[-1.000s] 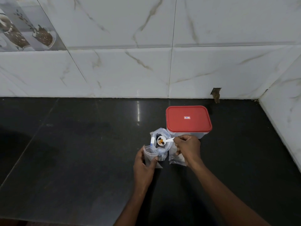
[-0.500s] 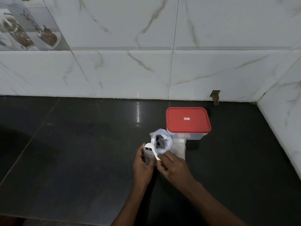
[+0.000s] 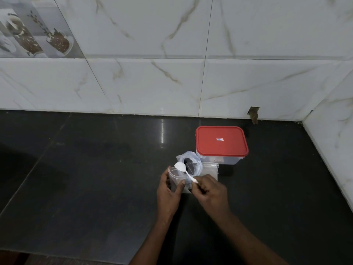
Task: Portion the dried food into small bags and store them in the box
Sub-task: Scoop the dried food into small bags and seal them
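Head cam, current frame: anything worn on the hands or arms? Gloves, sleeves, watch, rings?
Nothing worn that shows. The left hand and right hand are bare, no gloves, no rings visible. The left forearm and right forearm are bare to the frame's bottom edge: no sleeves, watch, bands or markings.

A white spoon (image 3: 180,166) hangs over the open small clear bag (image 3: 174,179), just beside the big food bag (image 3: 191,163), near the shut red-lidded box (image 3: 221,149).

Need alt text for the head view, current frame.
A person's left hand holds a small clear bag upright on a black counter while the right hand holds a white plastic spoon at its mouth. Behind them stand an open bag of dried food and a red-lidded box, closed.
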`<state>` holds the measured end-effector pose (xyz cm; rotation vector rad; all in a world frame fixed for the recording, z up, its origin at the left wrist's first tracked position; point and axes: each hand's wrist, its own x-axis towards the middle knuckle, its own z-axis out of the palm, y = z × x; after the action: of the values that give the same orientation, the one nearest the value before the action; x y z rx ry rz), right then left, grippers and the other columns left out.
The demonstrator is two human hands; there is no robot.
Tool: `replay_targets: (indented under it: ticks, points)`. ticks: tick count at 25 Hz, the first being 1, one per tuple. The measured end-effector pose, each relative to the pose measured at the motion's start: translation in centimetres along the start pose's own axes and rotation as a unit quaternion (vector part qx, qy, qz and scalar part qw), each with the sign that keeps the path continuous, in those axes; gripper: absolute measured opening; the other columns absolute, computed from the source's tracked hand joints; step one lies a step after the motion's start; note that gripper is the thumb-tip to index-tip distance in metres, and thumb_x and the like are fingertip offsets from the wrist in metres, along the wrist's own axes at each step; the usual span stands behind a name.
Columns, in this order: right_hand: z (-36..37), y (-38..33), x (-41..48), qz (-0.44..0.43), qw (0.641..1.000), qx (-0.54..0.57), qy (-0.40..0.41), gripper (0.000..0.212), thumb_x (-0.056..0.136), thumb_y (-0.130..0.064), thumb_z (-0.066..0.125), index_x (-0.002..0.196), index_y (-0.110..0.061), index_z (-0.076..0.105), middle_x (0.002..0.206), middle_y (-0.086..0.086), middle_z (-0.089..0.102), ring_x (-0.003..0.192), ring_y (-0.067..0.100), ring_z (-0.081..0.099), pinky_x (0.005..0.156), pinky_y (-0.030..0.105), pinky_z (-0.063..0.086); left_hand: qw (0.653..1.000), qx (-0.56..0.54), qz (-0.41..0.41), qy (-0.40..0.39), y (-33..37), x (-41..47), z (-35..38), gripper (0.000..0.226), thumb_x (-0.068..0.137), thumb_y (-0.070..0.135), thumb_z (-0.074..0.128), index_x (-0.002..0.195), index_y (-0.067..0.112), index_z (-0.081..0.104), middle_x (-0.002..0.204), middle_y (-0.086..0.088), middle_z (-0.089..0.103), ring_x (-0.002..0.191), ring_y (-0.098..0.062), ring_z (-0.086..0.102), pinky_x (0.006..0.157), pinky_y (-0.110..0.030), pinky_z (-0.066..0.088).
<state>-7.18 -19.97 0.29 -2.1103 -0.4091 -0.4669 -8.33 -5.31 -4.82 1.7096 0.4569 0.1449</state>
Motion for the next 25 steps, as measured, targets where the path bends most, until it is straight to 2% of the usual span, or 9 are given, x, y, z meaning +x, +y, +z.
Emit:
replay_targets:
  ticks: [3, 5, 9, 13, 15, 17, 18, 20, 25]
  points:
    - [-0.6, -0.9, 0.9, 0.254, 0.951, 0.171, 0.041, 0.009, 0.085, -0.008, 0.070, 0.077, -0.011, 0.071, 0.054, 0.002, 0.064, 0.040, 0.018, 0.057, 0.045, 0.036, 0.051, 1.000, -0.011, -0.006, -0.002, -0.2, 0.1, -0.1, 0.069, 0.080, 0.033, 0.081, 0.142, 0.028, 0.051, 0.135, 0.012, 0.062, 0.122, -0.004, 0.061, 0.104, -0.038, 0.051]
    - [-0.6, -0.1, 1.3, 0.294, 0.942, 0.150, 0.059, 0.014, 0.086, -0.006, 0.069, 0.072, -0.009, 0.069, 0.053, 0.005, 0.064, 0.040, 0.020, 0.058, 0.046, 0.038, 0.052, 1.000, -0.019, -0.014, 0.000, -0.5, 0.2, -0.4, 0.066, 0.082, 0.028, 0.080, 0.141, 0.027, 0.051, 0.134, 0.011, 0.063, 0.121, -0.006, 0.062, 0.103, -0.038, 0.052]
    - [1.3, 2.8, 1.6, 0.143, 0.986, -0.073, -0.031, 0.011, 0.082, -0.007, 0.070, 0.072, -0.010, 0.067, 0.063, 0.000, 0.063, 0.054, 0.015, 0.058, 0.050, 0.032, 0.050, 0.998, -0.048, -0.043, 0.002, -1.2, 0.5, -0.8, 0.056, 0.088, 0.020, 0.076, 0.139, 0.020, 0.053, 0.129, 0.002, 0.067, 0.116, -0.011, 0.066, 0.102, -0.042, 0.053]
    - [3.9, 5.5, 2.3, 0.000, 0.958, -0.242, -0.154, 0.017, 0.068, -0.009, 0.080, 0.080, -0.013, 0.068, 0.072, 0.002, 0.063, 0.056, 0.018, 0.061, 0.040, 0.031, 0.049, 0.997, -0.053, -0.058, -0.006, -1.3, 0.9, -0.6, 0.043, 0.091, 0.016, 0.072, 0.131, 0.017, 0.059, 0.121, 0.000, 0.071, 0.112, -0.014, 0.068, 0.102, -0.044, 0.053]
    - [4.4, 5.9, 2.5, -0.022, 0.936, -0.279, -0.214, 0.024, 0.063, -0.007, 0.083, 0.080, -0.013, 0.066, 0.073, 0.003, 0.062, 0.057, 0.019, 0.061, 0.038, 0.032, 0.048, 0.996, -0.061, -0.060, -0.017, -1.2, 0.9, -0.4, 0.038, 0.092, 0.014, 0.070, 0.129, 0.017, 0.061, 0.118, 0.000, 0.073, 0.110, -0.015, 0.069, 0.101, -0.042, 0.054]
    - [4.5, 5.9, 2.6, -0.029, 0.934, -0.274, -0.227, 0.014, 0.069, -0.010, 0.075, 0.078, -0.012, 0.065, 0.073, 0.003, 0.061, 0.056, 0.020, 0.061, 0.038, 0.031, 0.047, 0.995, -0.076, -0.059, -0.022, -1.0, 1.0, -0.4, 0.034, 0.094, 0.013, 0.068, 0.127, 0.017, 0.062, 0.116, 0.000, 0.074, 0.109, -0.015, 0.070, 0.097, -0.035, 0.055]
    - [4.4, 6.0, 2.6, -0.027, 0.943, -0.255, -0.213, 0.002, 0.075, -0.013, 0.066, 0.077, -0.011, 0.065, 0.073, 0.003, 0.061, 0.056, 0.020, 0.061, 0.040, 0.030, 0.047, 0.994, -0.089, -0.058, -0.021, -0.9, 1.0, -0.5, 0.032, 0.094, 0.012, 0.067, 0.126, 0.016, 0.062, 0.115, 0.000, 0.075, 0.108, -0.015, 0.070, 0.093, -0.030, 0.056]
    - [4.1, 5.9, 3.0, -0.018, 0.963, -0.214, -0.161, 0.018, 0.081, -0.018, 0.051, 0.077, -0.011, 0.067, 0.071, 0.002, 0.061, 0.054, 0.017, 0.058, 0.040, 0.027, 0.046, 0.992, -0.108, -0.061, -0.019, -0.8, 1.0, -0.5, 0.030, 0.096, 0.011, 0.064, 0.125, 0.015, 0.063, 0.114, 0.000, 0.075, 0.106, -0.014, 0.071, 0.087, -0.022, 0.057]
    - [4.0, 6.1, 4.0, -0.061, 0.924, -0.255, -0.278, 0.011, 0.085, -0.010, 0.066, 0.096, -0.009, 0.066, 0.085, 0.006, 0.061, 0.065, 0.021, 0.061, 0.048, 0.034, 0.051, 0.992, -0.109, -0.057, -0.030, -1.1, 1.4, -0.7, 0.028, 0.097, 0.014, 0.063, 0.125, 0.017, 0.064, 0.115, -0.002, 0.075, 0.107, -0.015, 0.071, 0.090, -0.027, 0.056]
